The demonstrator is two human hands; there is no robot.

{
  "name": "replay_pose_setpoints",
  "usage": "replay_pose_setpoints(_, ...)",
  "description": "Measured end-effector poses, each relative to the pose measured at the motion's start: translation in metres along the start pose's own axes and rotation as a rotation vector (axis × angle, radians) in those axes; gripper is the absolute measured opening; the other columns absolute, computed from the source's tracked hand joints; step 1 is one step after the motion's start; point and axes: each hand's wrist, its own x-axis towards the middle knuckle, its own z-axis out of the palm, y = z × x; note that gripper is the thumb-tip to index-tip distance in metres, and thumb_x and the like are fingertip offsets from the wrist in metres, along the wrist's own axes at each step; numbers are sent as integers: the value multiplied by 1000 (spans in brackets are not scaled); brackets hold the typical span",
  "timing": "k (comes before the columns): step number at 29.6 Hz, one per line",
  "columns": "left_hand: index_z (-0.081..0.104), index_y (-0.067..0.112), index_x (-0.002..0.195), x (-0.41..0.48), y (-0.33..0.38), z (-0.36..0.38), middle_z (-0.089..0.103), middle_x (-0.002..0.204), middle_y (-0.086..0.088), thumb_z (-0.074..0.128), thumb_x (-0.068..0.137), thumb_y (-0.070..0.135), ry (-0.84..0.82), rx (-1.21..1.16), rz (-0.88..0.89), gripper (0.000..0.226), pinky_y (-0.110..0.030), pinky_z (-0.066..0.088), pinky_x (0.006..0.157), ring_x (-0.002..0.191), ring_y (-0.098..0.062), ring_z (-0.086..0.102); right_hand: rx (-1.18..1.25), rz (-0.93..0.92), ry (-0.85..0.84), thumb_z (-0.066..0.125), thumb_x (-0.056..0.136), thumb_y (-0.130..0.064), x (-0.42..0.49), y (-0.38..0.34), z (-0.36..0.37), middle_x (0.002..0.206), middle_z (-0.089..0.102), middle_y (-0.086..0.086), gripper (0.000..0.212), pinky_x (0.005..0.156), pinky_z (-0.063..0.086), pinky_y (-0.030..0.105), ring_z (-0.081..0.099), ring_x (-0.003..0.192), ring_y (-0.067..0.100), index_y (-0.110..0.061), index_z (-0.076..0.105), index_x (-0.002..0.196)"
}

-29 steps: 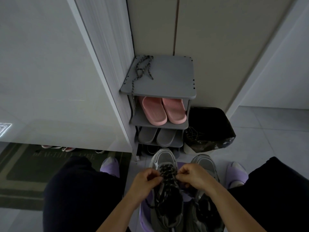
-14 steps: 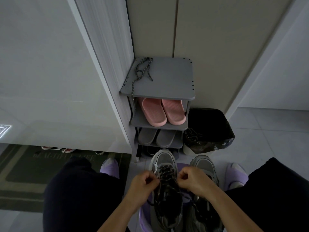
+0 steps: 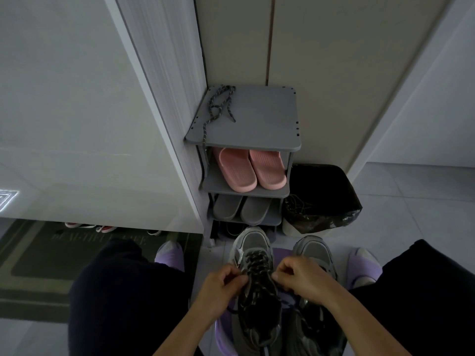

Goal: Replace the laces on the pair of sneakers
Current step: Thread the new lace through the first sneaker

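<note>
left hand [image 3: 223, 284] and right hand [image 3: 301, 278] slightly lower now, both pinching sneaker lace [image 3: 257, 263]; loose cords [image 3: 295, 207] in black bag [image 3: 327, 191]

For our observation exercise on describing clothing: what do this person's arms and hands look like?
The left hand and right hand are bare: no gloves, and no ring or watch shows in the dim light. The left forearm and right forearm are uncovered to the frame's edge, with no sleeve in view.

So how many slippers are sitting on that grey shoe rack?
4. Two pink slippers sit side by side on the second shelf; two grey slippers sit on the shelf below. The dark bottom level may hide more.
</note>
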Motion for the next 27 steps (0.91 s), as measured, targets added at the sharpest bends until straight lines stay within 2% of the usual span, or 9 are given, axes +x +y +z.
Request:
replay_pose_setpoints(3,52,24,90,-12,2,-1,60,79,8,74,73,34,-137,326,-37,29,-10,45,67,74,-4,57,-318,0,-15,58,81,-52,-9,-7,9,90,58,-4,32,66,35,29,56,86,14,-23,50,92)
replay_pose_setpoints(5,46,26,113,-21,0,6,62,105,7,69,74,45,-196,655,0,50,-23,47,86,100,-11,60,-465,-51,28,57,83,-48,-11,-10,19,96,58,0,29,70,32,28,57,101,21,-22,50,94)
replay_pose_setpoints(7,51,22,108,-25,7,4,63,108,2,56,86,43,-135,829,95,31,-27,43,84,104,-16,59,-393,-67,31,57,84,-42,-12,-9,17,86,53,-5,20,69,33,27,58,97,19,-26,47,81)
replay_pose_setpoints(9,58,25,79,-24,14,-8,65,80,10,52,91,35,-128,645,161,17,-26,41,72,79,-3,59,-301,-55,1,57,85,-37,-13,-1,7,76,52,-8,20,66,36,27,56,81,14,-26,46,73)
replay_pose_setpoints(13,52,39,50,-26,14,-33,47,47,15,55,91,21,-103,369,79,45,-13,29,51,48,2,39,-221,-23,57,59,84,-32,-13,14,-13,64,52,-7,26,56,35,17,46,59,2,-27,45,62)
replay_pose_setpoints(18,43,24,52,-21,0,-37,46,44,13,56,90,23,-55,399,44,40,-15,29,52,46,0,39,-215,22,79,62,83,-30,-14,23,-23,63,53,-5,26,57,37,20,47,58,4,-25,47,63)
replay_pose_setpoints(22,52,36,53,-18,2,-29,49,46,15,54,91,26,-92,402,19,39,-19,31,54,45,1,40,-254,-25,-11,60,84,-34,-15,16,-19,67,54,-8,23,60,39,21,49,61,3,-26,48,65)
replay_pose_setpoints(25,50,33,64,-16,2,-34,51,57,12,57,88,32,-69,481,64,25,-18,34,59,55,0,44,-191,-4,-12,62,82,-39,-20,17,-27,71,53,-8,22,62,40,22,50,64,5,-22,52,72)
replay_pose_setpoints(27,45,37,89,-17,4,-28,47,82,14,63,83,38,-67,472,62,19,-10,35,64,72,2,47,-269,-8,20,62,79,-48,-21,11,-20,78,52,-10,27,64,38,24,49,71,7,-23,51,79)
